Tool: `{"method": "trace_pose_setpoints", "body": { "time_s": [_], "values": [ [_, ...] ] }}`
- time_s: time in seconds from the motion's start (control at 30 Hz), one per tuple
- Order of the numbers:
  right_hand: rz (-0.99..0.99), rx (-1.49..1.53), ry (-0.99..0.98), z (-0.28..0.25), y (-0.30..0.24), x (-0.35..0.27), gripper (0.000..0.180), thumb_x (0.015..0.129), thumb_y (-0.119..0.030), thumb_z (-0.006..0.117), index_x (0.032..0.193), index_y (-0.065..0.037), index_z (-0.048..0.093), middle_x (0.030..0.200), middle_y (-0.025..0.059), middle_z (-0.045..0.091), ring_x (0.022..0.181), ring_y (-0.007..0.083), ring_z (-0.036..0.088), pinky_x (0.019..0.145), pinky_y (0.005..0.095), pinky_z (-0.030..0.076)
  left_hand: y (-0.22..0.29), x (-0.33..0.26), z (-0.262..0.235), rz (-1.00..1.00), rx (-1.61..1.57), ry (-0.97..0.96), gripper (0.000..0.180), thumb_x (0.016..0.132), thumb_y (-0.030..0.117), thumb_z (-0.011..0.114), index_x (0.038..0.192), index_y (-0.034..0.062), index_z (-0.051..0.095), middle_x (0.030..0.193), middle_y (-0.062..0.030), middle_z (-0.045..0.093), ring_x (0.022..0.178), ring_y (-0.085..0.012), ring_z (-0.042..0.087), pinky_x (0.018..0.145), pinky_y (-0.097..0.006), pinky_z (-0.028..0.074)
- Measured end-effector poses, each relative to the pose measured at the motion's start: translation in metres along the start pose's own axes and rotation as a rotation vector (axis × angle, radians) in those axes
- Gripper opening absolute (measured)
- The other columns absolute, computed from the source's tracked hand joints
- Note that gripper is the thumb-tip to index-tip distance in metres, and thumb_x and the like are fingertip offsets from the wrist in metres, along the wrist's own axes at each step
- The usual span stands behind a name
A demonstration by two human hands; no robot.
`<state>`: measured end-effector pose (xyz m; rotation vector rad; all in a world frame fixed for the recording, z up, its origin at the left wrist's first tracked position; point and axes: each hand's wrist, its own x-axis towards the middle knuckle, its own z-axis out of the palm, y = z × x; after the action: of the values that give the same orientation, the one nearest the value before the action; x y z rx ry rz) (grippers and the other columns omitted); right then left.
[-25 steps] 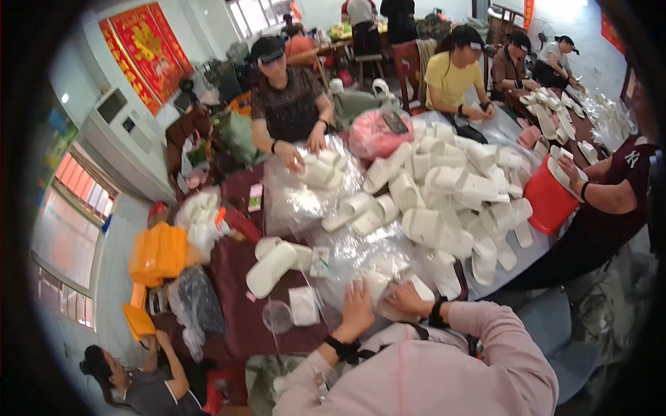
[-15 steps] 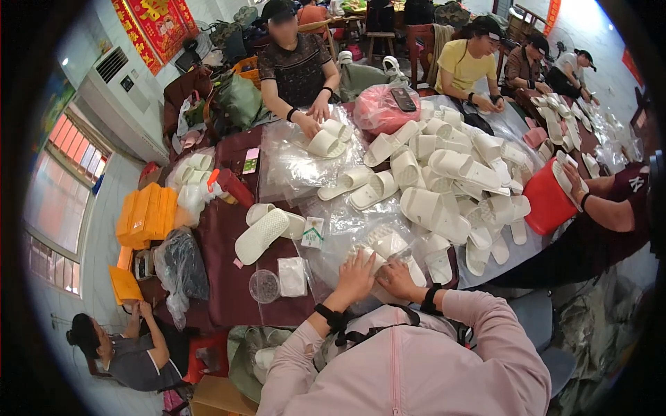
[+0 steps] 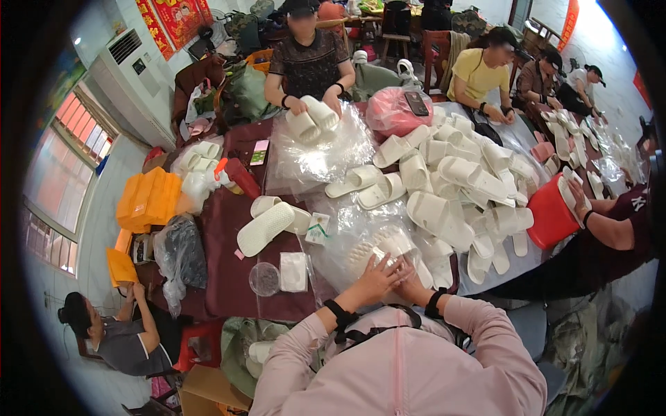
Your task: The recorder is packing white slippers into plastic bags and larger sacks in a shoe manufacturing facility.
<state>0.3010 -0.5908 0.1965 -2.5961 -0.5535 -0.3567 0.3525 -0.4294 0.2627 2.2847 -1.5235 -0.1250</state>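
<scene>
Close to the table's front edge, a pair of white slippers [image 3: 380,247] lies side by side on clear plastic bags [image 3: 341,258]. My left hand [image 3: 377,281] wraps over the near end of the pair. Against it, on the right side, my right hand [image 3: 415,286] grips the same end, its fingertips partly hidden. Whether the pair is inside a bag I cannot tell. More white slippers [image 3: 444,215] are heaped just beyond and to the right of my hands.
Left of my hands are a round clear tub [image 3: 264,279], a white packet [image 3: 293,272], a small white-and-green box [image 3: 318,229] and loose slippers [image 3: 266,230]. A co-worker [image 3: 310,62] across the table holds slippers. Another person at right holds a slipper by a red bucket [image 3: 555,211].
My hands have drawn together round the pair, which now sits closer side by side. The co-worker opposite has lifted a pair of slippers off the plastic bags. The whole view has shifted slightly.
</scene>
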Motion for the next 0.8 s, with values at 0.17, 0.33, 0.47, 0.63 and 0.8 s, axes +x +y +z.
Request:
{"method": "trace_pose_setpoints", "body": {
  "time_s": [0.17,0.33,0.47,0.63,0.8],
  "values": [
    [-0.061,-0.096,0.089,-0.004,-0.005,-0.002,0.051,0.069,-0.032,0.063,0.112,-0.010,0.051,0.112,0.0191,0.046,0.106,0.0387,0.043,0.093,0.0522,0.033,0.015,0.003,-0.025,0.071,0.018,0.002,0.051,0.082,0.023,0.053,0.130,0.0256,0.040,0.138,-0.0095,0.033,0.129,-0.0366,0.024,0.100,-0.062,0.014],
    [0.018,-0.001,0.082,-0.014,0.000,-0.001,0.053,0.069,-0.027,0.065,0.117,-0.011,0.048,0.113,0.0196,0.045,0.104,0.0393,0.043,0.088,0.0489,0.038,0.026,0.004,-0.054,0.203,0.130,0.184,0.050,0.082,0.029,0.055,0.130,0.0300,0.041,0.141,-0.0062,0.029,0.131,-0.0343,0.021,0.102,-0.061,0.006],
    [0.014,-0.017,0.042,-0.048,-0.013,0.020,0.054,0.070,-0.020,0.063,0.120,-0.011,0.047,0.124,0.0188,0.041,0.111,0.0390,0.041,0.093,0.0492,0.035,0.015,0.005,-0.052,0.126,0.125,0.266,0.047,0.085,0.031,0.051,0.130,0.0321,0.040,0.143,-0.0040,0.027,0.132,-0.0337,0.018,0.103,-0.060,0.004],
    [-0.087,-0.013,0.034,-0.031,0.001,0.014,0.053,0.072,-0.021,0.061,0.121,-0.007,0.046,0.130,0.0179,0.038,0.124,0.0357,0.032,0.100,0.0511,0.027,0.006,0.012,-0.043,0.088,0.113,0.110,0.042,0.087,0.033,0.047,0.129,0.0336,0.043,0.143,-0.0037,0.026,0.133,-0.0334,0.016,0.103,-0.059,0.001],
    [-0.096,0.002,0.093,-0.025,0.001,0.025,0.055,0.072,-0.025,0.061,0.122,-0.009,0.045,0.128,0.0171,0.040,0.123,0.0351,0.034,0.101,0.0521,0.025,0.008,0.013,-0.045,0.124,0.126,0.104,0.041,0.088,0.032,0.046,0.129,0.0343,0.042,0.144,-0.0042,0.026,0.133,-0.0335,0.019,0.103,-0.060,-0.001]
  ]
}}
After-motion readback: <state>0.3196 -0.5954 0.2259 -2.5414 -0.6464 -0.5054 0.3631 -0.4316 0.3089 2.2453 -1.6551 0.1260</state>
